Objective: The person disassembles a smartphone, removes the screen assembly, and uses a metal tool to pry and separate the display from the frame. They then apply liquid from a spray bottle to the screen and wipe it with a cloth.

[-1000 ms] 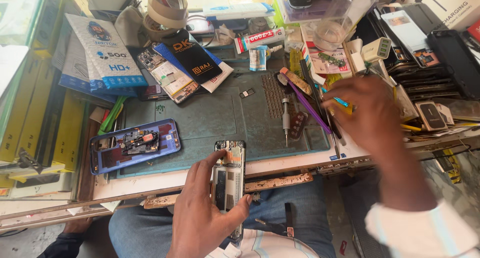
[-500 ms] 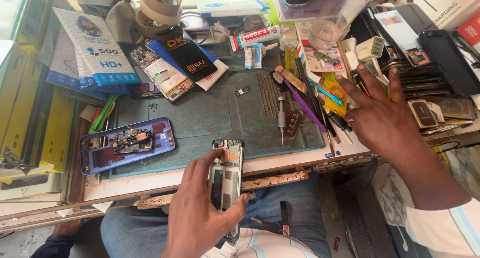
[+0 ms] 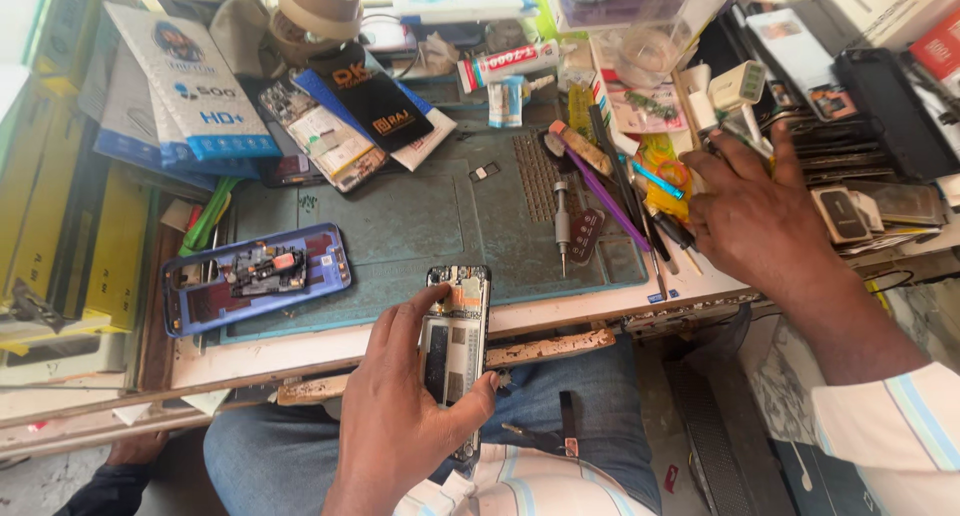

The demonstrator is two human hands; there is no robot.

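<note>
left hand (image 3: 400, 406) grasps opened phone (image 3: 455, 341) over desk's (image 3: 600, 301) front edge | right hand (image 3: 750, 211) released, fingers spread on tool clutter (image 3: 650, 191) at right edge | blue phone frame (image 3: 255, 276) front-left on mat (image 3: 420, 226)

Teal mat (image 3: 420, 226), blue phone frame (image 3: 190, 301) — purple pry tool (image 3: 605, 198), striped white sleeve (image 3: 900, 426).

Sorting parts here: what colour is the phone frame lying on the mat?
Blue phone frame, clearest in the head view.
</note>
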